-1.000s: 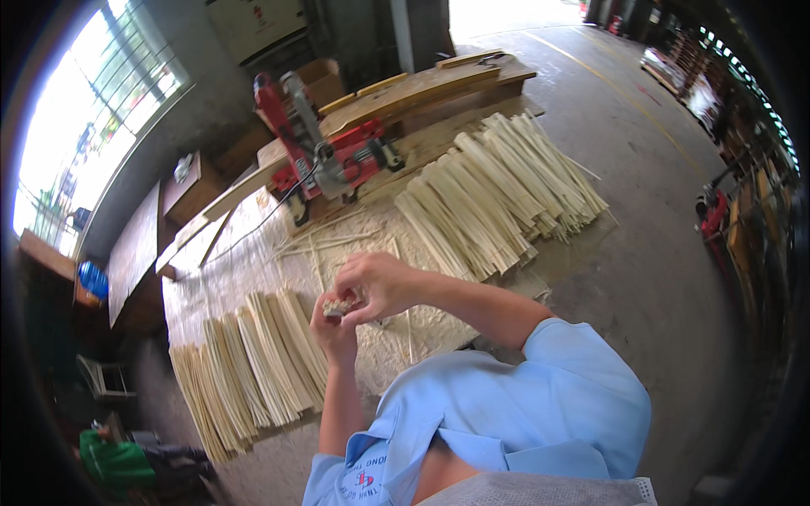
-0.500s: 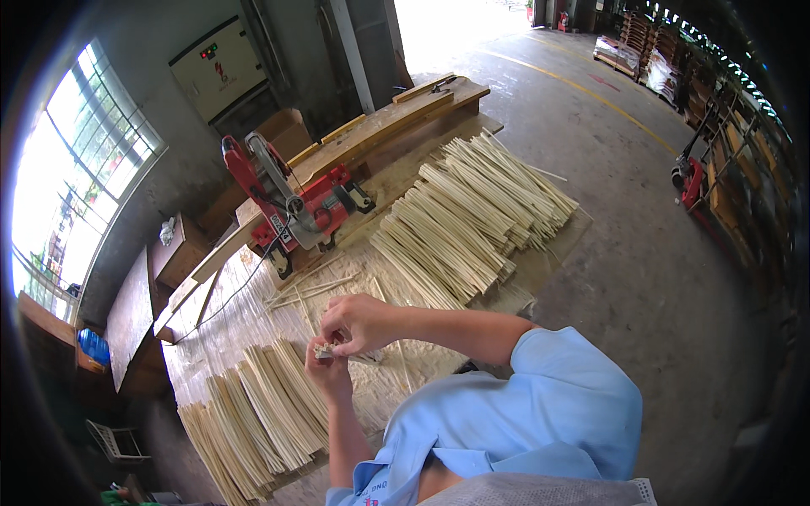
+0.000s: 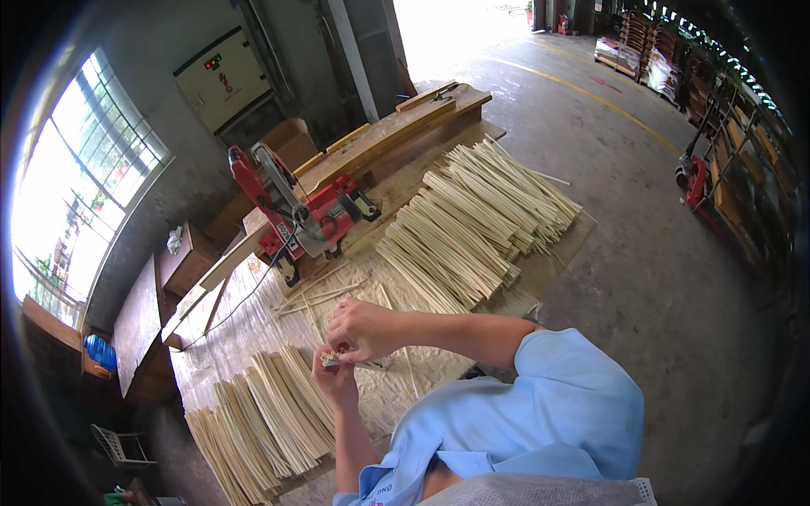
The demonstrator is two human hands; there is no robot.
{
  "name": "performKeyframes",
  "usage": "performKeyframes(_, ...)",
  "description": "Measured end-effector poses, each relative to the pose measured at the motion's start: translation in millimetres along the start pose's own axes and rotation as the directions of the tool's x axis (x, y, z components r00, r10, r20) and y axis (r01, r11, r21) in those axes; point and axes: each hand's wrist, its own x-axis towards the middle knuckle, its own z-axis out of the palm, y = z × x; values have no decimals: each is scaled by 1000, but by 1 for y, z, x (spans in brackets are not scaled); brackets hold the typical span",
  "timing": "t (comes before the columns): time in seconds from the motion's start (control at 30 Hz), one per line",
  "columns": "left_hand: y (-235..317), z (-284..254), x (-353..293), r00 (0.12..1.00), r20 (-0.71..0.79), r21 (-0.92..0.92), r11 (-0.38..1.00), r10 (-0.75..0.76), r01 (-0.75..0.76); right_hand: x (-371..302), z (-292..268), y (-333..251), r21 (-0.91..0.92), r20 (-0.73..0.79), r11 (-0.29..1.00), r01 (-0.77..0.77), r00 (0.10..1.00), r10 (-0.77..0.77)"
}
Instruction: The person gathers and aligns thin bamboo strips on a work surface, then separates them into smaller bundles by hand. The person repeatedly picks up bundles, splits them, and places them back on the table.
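My left hand (image 3: 337, 384) is closed around a short bundle of thin pale wooden sticks (image 3: 329, 359), whose cut ends face up. Just above it my right hand (image 3: 364, 329) is bent over, its fingers curled down against the bundle's top. Whether a separate stick is pinched in those right fingers is hidden. Beside my left hand lies a wide row of long pale sticks (image 3: 261, 422). Farther off to the right, a larger pile of similar sticks (image 3: 477, 223) covers part of the worktable (image 3: 198, 371).
A red mitre saw (image 3: 295, 211) stands at the table's back, with a long wooden fence (image 3: 396, 131) beside it. Loose sticks (image 3: 325, 295) and sawdust lie between saw and hands. A power cord (image 3: 245, 305) crosses the left side. A red pallet jack (image 3: 693, 181) is at far right.
The whole view has shifted slightly. My right hand's fingers have curled lower over the bundle, while my left hand keeps its hold.
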Motion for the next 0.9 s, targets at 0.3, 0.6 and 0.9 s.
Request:
performKeyframes(0.3,-2,-3,-1,1000,5,-52,998,25,-25,2,0,-1,-28,14,999,38,999,-37)
performKeyframes(0.6,-4,-4,4,1000,-16,32,1000,0,0,2,-3,2,22,30,1000,-5,1000,5)
performKeyframes(0.9,7,-5,5,999,8,-12,999,-42,42,8,0,8,79,-66,993,92,994,-87)
